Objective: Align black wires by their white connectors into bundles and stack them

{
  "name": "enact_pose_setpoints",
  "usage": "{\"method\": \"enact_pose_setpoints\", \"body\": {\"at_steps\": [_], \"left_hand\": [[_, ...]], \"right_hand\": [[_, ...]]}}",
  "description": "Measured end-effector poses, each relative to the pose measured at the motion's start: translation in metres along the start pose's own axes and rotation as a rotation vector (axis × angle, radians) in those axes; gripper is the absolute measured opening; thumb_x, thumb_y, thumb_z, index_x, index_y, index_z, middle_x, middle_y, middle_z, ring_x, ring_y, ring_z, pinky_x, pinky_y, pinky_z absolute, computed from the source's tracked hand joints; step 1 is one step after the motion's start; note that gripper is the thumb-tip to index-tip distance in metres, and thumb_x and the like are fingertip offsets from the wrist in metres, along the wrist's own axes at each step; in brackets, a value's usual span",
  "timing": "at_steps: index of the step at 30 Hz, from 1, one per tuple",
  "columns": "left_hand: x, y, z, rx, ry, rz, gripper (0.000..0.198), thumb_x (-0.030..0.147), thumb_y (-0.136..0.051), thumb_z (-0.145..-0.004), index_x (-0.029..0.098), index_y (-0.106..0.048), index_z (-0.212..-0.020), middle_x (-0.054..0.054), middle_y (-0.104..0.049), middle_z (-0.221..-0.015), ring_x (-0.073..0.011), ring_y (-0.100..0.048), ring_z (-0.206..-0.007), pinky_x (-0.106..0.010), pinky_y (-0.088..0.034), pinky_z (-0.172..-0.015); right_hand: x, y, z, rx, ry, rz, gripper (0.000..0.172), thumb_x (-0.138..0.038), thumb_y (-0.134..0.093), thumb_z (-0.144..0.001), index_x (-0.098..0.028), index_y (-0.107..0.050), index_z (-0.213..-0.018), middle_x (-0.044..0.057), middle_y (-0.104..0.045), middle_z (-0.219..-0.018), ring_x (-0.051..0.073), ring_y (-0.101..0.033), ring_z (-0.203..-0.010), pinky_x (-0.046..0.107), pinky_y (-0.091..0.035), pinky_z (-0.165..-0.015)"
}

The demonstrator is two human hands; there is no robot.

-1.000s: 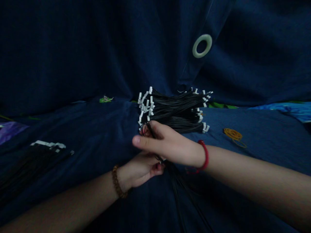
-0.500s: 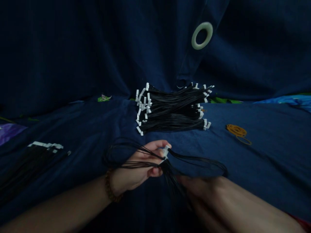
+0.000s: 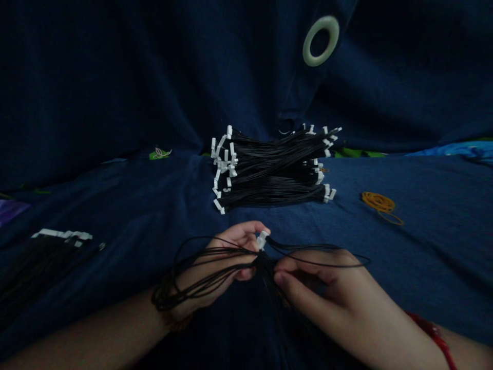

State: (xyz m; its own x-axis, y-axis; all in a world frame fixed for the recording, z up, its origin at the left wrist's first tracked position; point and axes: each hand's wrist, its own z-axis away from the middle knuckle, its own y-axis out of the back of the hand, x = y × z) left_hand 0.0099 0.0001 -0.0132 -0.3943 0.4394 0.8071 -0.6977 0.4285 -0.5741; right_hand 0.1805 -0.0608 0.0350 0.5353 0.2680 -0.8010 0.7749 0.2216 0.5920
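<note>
My left hand (image 3: 227,262) is closed around a bundle of thin black wires (image 3: 208,252), with the white connectors (image 3: 262,239) poking up past its thumb and forefinger. Some wires loop back over the wrist, others arc to the right, and the rest hang down below the fingers. Close by on the right, my right hand (image 3: 323,282) is closed, its thumb and forefinger pinched at the edge of the hanging wires. Exactly which strand lies between those fingertips is hard to see in the dim light.
Beyond the hands lies a stack of black wire bundles (image 3: 273,167) with white connectors at both ends. More connector-ended wires (image 3: 61,235) lie at left. Brown rubber bands (image 3: 379,202) rest at right on the blue cloth (image 3: 154,205). A pale ring (image 3: 333,43) hangs on the cloth behind.
My right hand has come up from below to the hanging wires beside my left hand. Wire loops have dropped further over my left wrist. The view has tilted slightly.
</note>
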Motion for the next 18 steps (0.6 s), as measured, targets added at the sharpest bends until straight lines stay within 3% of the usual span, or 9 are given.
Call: {"method": "enact_pose_setpoints", "body": {"at_steps": [5,8,11,14,16,18], "left_hand": [[0.001,0.001,0.000,0.035,0.042,-0.037,0.029,0.011,-0.068,-0.068,0.021,-0.065,-0.094,0.001,-0.049,-0.068,-0.0036,-0.039,-0.049,-0.015,-0.030,-0.041],[0.001,-0.002,0.000,0.136,0.052,-0.094,0.033,0.013,-0.069,-0.066,0.020,-0.064,-0.098,0.001,-0.050,-0.070,-0.0023,-0.039,-0.047,-0.015,-0.029,-0.041],[-0.002,-0.002,0.000,0.215,0.078,-0.110,0.031,0.013,-0.071,-0.063,0.017,-0.064,-0.094,0.002,-0.050,-0.066,-0.0012,-0.036,-0.043,-0.015,-0.026,-0.039],[-0.005,0.000,0.000,0.214,0.112,-0.136,0.029,0.012,-0.070,-0.063,0.015,-0.064,-0.092,-0.001,-0.055,-0.072,-0.0017,-0.039,-0.044,-0.016,-0.027,-0.040],[-0.005,0.001,0.000,0.213,0.115,-0.166,0.027,0.011,-0.069,-0.064,0.014,-0.064,-0.091,-0.002,-0.055,-0.075,-0.0023,-0.041,-0.046,-0.016,-0.029,-0.042],[-0.004,0.000,0.001,0.219,0.121,-0.173,0.024,0.010,-0.068,-0.064,0.012,-0.063,-0.088,-0.001,-0.054,-0.072,-0.0023,-0.042,-0.046,-0.016,-0.029,-0.042]], "right_hand": [[0.002,0.000,-0.002,-0.001,-0.031,0.156,0.023,-0.017,-0.042,-0.086,-0.020,-0.057,-0.069,-0.003,-0.060,-0.067,0.010,-0.056,-0.060,0.020,-0.039,-0.055],[0.001,-0.001,0.006,0.030,-0.067,0.306,0.015,-0.015,-0.045,-0.081,-0.021,-0.059,-0.082,0.000,-0.065,-0.076,0.014,-0.061,-0.066,0.023,-0.043,-0.056],[-0.004,0.006,0.018,0.022,-0.033,0.332,0.021,-0.015,-0.046,-0.075,-0.022,-0.058,-0.091,0.001,-0.065,-0.072,0.016,-0.062,-0.059,0.024,-0.043,-0.049],[-0.008,0.028,0.025,-0.029,-0.141,0.079,0.015,-0.023,-0.045,-0.077,-0.024,-0.061,-0.079,-0.001,-0.060,-0.059,0.012,-0.057,-0.049,0.020,-0.040,-0.042],[-0.007,0.047,0.022,-0.079,-0.305,-0.222,0.026,-0.032,-0.040,-0.082,-0.022,-0.061,-0.070,-0.001,-0.056,-0.053,0.009,-0.051,-0.042,0.017,-0.033,-0.035],[-0.003,0.066,0.016,-0.085,-0.298,-0.463,0.027,-0.036,-0.040,-0.083,-0.023,-0.063,-0.077,-0.001,-0.057,-0.057,0.008,-0.049,-0.041,0.016,-0.028,-0.033]]}}
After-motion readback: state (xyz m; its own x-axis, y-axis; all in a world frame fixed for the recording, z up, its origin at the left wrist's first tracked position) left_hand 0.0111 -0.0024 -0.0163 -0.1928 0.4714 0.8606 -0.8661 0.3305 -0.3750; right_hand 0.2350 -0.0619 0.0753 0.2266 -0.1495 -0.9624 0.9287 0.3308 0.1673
